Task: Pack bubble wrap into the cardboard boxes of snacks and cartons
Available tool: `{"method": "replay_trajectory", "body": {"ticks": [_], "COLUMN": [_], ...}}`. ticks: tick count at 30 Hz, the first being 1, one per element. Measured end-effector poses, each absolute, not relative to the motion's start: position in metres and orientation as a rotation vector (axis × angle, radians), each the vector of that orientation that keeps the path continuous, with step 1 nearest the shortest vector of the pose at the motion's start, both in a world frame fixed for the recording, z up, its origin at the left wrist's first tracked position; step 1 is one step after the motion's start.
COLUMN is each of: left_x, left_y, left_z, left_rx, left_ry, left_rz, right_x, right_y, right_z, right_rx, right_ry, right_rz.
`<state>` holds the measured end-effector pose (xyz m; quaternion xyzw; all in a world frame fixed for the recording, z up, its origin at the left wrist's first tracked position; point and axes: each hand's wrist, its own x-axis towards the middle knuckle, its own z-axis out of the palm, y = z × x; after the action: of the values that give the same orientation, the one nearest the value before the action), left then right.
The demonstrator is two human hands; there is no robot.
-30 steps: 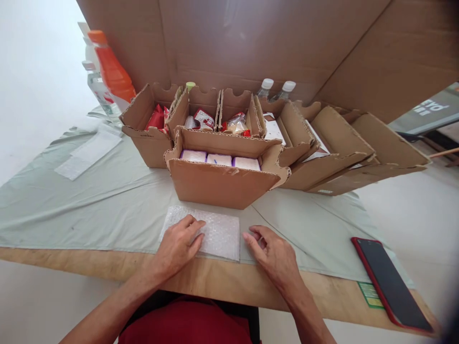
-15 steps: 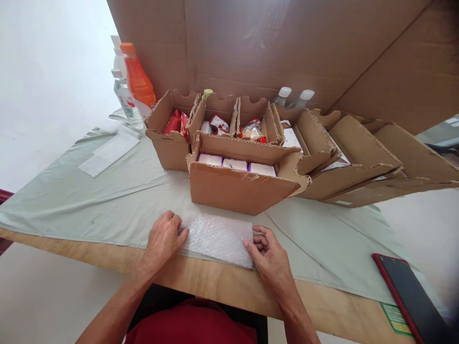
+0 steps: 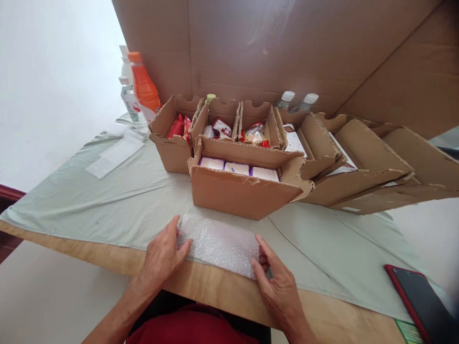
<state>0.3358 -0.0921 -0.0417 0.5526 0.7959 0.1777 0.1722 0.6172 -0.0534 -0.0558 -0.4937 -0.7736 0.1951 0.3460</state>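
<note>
A flat piece of clear bubble wrap (image 3: 219,244) lies near the table's front edge, its right end slightly lower in view than its left. My left hand (image 3: 165,248) grips the left end, thumb on top and fingers along the side edge. At the opposite end my right hand (image 3: 276,274) has thumb and fingers around the edge, the lower fingers curled and partly hidden. Just beyond the wrap stands an open cardboard box (image 3: 244,193) with several white-topped, purple-edged packs (image 3: 236,168) in a row.
Behind are several open cardboard bins (image 3: 175,155) with packaged goods. An orange bottle (image 3: 145,88) and clear bottles (image 3: 133,107) stand at back left, near flat white wrap pieces (image 3: 116,154). A red-cased phone (image 3: 423,296) lies at right. A tall cardboard panel (image 3: 229,52) closes the back.
The view has shifted slightly, so the scene sits a little lower and further right. Both hands stay at the bubble wrap's ends; its right end has turned slightly towards me.
</note>
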Motion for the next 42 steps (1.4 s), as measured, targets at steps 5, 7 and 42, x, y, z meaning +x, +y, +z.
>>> {"method": "replay_trajectory", "body": {"ticks": [5,7,42], "left_x": [0.333,0.332,0.335], "left_y": [-0.082,-0.080,0.098], "left_z": [-0.039,-0.039,0.140], "left_rx": [1.470,1.465,2.298], "left_ry": [2.132,2.097,2.147], "left_rz": [0.542,0.589,-0.048], "right_x": [0.622,0.622,0.574], "right_y": [-0.058,-0.057,0.125], "right_z": [-0.057,-0.057,0.162], "right_rx": [-1.087,-1.055,-1.727], "right_ry": [-2.080,-2.092,-2.820], "right_rz": [0.203,0.147,-0.164]}}
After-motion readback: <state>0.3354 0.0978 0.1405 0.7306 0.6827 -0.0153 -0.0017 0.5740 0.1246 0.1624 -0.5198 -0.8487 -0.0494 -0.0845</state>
